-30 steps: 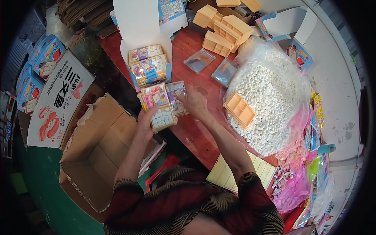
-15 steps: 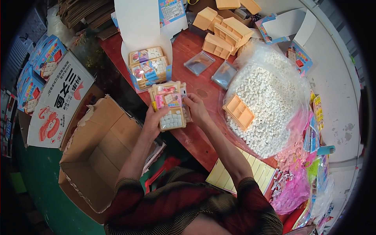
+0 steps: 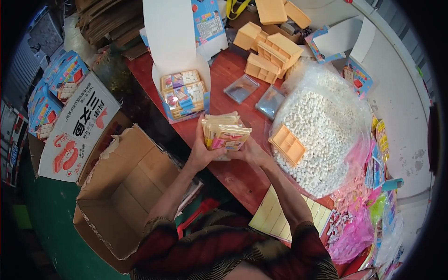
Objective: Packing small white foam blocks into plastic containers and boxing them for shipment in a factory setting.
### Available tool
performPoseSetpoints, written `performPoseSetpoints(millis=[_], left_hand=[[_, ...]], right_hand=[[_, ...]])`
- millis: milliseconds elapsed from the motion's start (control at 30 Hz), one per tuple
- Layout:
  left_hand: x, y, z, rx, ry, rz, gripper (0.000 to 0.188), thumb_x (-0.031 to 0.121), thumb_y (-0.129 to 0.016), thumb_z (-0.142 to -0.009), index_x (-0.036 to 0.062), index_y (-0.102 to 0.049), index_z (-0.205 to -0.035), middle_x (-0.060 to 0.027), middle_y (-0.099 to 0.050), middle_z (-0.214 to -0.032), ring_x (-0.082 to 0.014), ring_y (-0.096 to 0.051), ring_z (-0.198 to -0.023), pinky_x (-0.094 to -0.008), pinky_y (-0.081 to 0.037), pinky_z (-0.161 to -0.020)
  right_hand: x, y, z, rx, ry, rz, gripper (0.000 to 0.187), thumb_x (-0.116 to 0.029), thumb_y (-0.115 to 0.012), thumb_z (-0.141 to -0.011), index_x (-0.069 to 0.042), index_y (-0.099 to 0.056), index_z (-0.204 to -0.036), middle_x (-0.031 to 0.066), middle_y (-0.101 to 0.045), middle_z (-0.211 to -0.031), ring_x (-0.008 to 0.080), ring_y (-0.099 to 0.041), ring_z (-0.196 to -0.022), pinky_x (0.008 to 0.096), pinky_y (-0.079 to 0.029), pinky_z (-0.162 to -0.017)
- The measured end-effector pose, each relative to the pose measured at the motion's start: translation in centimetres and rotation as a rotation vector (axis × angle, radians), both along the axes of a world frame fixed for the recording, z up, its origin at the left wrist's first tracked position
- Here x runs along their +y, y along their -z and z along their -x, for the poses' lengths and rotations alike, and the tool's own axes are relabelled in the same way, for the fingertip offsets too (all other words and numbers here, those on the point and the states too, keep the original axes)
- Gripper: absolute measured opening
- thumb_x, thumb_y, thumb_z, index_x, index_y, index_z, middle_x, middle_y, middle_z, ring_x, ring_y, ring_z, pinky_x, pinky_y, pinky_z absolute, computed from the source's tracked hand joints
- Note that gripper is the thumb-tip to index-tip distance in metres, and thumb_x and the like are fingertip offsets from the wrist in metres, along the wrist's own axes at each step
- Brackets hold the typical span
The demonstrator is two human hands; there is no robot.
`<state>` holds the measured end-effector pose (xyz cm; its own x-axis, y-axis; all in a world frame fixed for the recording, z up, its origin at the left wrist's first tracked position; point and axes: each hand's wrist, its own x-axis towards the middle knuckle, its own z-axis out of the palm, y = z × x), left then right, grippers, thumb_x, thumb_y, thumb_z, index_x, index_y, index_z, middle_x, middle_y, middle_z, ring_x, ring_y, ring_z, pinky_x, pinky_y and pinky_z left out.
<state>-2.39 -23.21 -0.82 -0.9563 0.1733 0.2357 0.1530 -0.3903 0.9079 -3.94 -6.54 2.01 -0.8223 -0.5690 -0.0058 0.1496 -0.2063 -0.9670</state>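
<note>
Between my two hands is a small stack of filled candy trays (image 3: 227, 131), pale orange with clear covers, tilted so their edges show. My left hand (image 3: 202, 150) grips the stack's left side, and my right hand (image 3: 252, 151) closes round its lower right; some of its fingers are hidden. Just beyond the stack stands an open display box (image 3: 205, 103), blue with a tall white lid flap, with similar filled trays (image 3: 183, 94) inside. Two loose clear covers (image 3: 241, 88) lie on the red table (image 3: 219, 77) to the right of the box.
A clear bag of small white candies (image 3: 326, 126) covers the table's right, an unfilled orange tray (image 3: 288, 145) on it. More orange trays (image 3: 275, 51) are heaped at the back. An open cardboard carton (image 3: 126, 186) stands at left. Pink wrapping (image 3: 352, 228) lies at lower right.
The stack of trays has tipped from face-up to edge-on and moved slightly right and nearer me. Both hands have shifted with it. The whole view has also moved a little.
</note>
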Motion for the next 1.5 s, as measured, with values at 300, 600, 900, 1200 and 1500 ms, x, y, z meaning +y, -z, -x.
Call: performPoseSetpoints(millis=[300,600,900,1200,1500], left_hand=[[0.8,2.4,0.8,0.105,0.056,0.078,0.105,0.017,-0.072,-0.059,0.0028,0.008,-0.126,-0.0134,-0.033,-0.120,-0.0217,-0.036,-0.110,-0.0325,-0.031,-0.091],[1.7,2.6,0.1,0.083,0.092,0.405,0.073,0.012,-0.068,-0.064,0.0016,-0.021,-0.118,-0.0096,-0.043,-0.111,-0.0182,-0.043,-0.103,-0.0301,-0.035,-0.087],[2.1,-0.9,-1.4,-0.093,0.005,0.065,0.055,0.001,-0.061,-0.064,0.0003,-0.036,-0.112,-0.0077,-0.048,-0.104,-0.0153,-0.049,-0.094,-0.0276,-0.040,-0.081],[2.8,-3.5,-0.6,-0.237,-0.114,-0.605,0.042,0.009,-0.049,-0.075,0.0011,-0.035,-0.114,-0.0082,-0.047,-0.105,-0.0183,-0.048,-0.097,-0.0311,-0.039,-0.083],[3.6,-6.1,0.9,-0.268,-0.117,-0.602,0.042,0.022,-0.043,-0.080,-0.0018,-0.036,-0.114,-0.0098,-0.046,-0.110,-0.0188,-0.045,-0.101,-0.0311,-0.035,-0.086]], right_hand=[[-1.4,2.3,0.6,-0.015,-0.067,-0.008,0.050,-0.028,-0.043,-0.083,-0.012,-0.020,-0.124,0.0045,-0.034,-0.120,0.0166,-0.040,-0.105,0.0313,-0.039,-0.084],[0.9,10.1,2.5,-0.113,-0.017,0.066,0.103,-0.009,-0.076,-0.049,-0.004,-0.007,-0.126,0.0102,-0.025,-0.124,0.0209,-0.028,-0.114,0.0297,-0.027,-0.094],[0.0,3.1,1.2,0.136,0.062,-0.074,0.103,-0.028,-0.074,-0.052,-0.001,-0.009,-0.126,0.0165,-0.030,-0.121,0.0298,-0.031,-0.112,0.0353,-0.025,-0.094],[-0.7,-0.8,-1.7,0.316,0.485,-0.016,0.109,-0.031,-0.073,-0.056,-0.008,0.005,-0.128,0.0143,-0.016,-0.130,0.0251,-0.023,-0.118,0.0344,-0.022,-0.096],[-3.9,-3.0,-0.1,0.118,0.543,0.249,0.089,-0.007,-0.063,-0.062,-0.005,-0.003,-0.127,0.0131,-0.037,-0.115,0.0210,-0.041,-0.104,0.0311,-0.036,-0.086]])
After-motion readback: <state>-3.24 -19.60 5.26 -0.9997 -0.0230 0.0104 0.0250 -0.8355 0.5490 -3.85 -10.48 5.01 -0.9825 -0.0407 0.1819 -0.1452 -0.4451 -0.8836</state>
